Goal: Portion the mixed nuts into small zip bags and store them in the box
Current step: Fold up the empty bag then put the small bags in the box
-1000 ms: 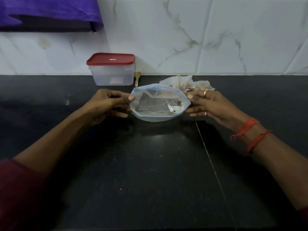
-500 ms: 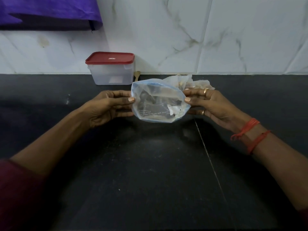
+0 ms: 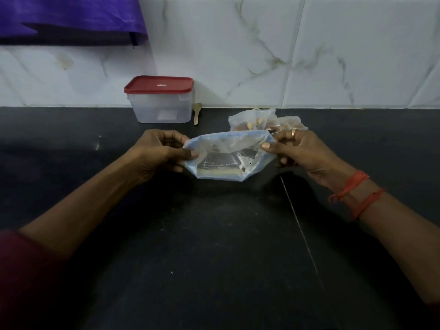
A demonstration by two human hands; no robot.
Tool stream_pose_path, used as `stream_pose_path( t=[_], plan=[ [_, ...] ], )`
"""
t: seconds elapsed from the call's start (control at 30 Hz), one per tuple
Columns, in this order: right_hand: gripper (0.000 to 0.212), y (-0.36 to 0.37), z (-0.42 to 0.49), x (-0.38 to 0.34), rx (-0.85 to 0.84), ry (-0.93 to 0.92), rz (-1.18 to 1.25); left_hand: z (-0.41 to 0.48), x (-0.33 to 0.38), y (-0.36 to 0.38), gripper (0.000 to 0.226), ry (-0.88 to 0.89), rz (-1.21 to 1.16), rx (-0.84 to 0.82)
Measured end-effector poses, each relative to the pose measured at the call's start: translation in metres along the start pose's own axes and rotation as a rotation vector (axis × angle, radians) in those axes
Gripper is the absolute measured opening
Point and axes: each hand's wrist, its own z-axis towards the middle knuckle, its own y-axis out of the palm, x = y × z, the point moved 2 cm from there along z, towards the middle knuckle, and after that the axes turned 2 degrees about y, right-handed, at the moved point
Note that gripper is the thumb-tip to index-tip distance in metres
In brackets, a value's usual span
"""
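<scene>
Bag: a clear zip bag (image 3: 228,156) with pale blue edges, at the centre of the frame, between the two hands.
Bag axis: the long axis runs left to right across the frame. The blue top edge is on the far side and the bottom edge faces the viewer.
Bag contents: a dark patch with small print shows through the plastic; I cannot tell what it is.
Bag support: I cannot tell whether it hangs over the worktop (image 3: 214,246) or rests on it.
Left hand: the left hand (image 3: 162,153) pinches the bag's left end, thumb on the near face and curled fingers (image 3: 176,139) behind. The forearm comes in from the lower left, in a dark red sleeve.
Right hand: the right hand (image 3: 302,153) pinches the bag's right end in the same way, thumb in front and fingers (image 3: 283,136) curled behind. It wears a ring (image 3: 294,133), with red threads (image 3: 357,194) on the wrist.
Nut bags: small bags of nuts (image 3: 259,121) lie just behind the zip bag, right of centre.
Spoon: a small spoon (image 3: 197,113) lies just right of the box.
Box: a clear box (image 3: 162,108) with its red lid on stands upper centre-left, against the wall (image 3: 238,55).
Cloth: a purple cloth (image 3: 71,15) hangs at upper left.
</scene>
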Motion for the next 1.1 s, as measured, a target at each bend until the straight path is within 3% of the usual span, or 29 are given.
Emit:
stream_pose_path(
  t=[0.13,0.23,0.4,0.7,0.87,1.0,1.1],
  plan=[
    [0.014,0.006,0.0,-0.005,0.063,-0.127,-0.089,-0.002,0.004,0.0,0.012,0.072,0.094,0.139],
    [0.022,0.006,0.002,-0.004,0.163,-0.248,-0.273,-0.005,0.008,0.003,0.012,0.196,0.207,0.259],
    [0.017,0.019,-0.002,-0.005,0.361,-0.457,-0.577,-0.009,0.003,0.005,0.024,0.419,0.497,0.442],
    [0.017,0.009,0.003,0.006,0.296,-0.329,-0.45,-0.001,-0.006,0.01,0.017,0.194,0.251,0.153],
    [0.028,0.009,0.005,0.003,0.172,-0.309,-0.487,0.0,0.0,0.01,0.016,0.2,0.372,0.02],
    [0.035,0.006,0.007,0.002,0.074,-0.266,-0.462,-0.002,0.006,0.004,0.035,0.175,0.279,-0.086],
    [0.04,0.006,0.01,0.001,-0.015,-0.265,-0.538,0.0,0.004,0.0,0.046,0.229,0.356,-0.107]
  ],
)
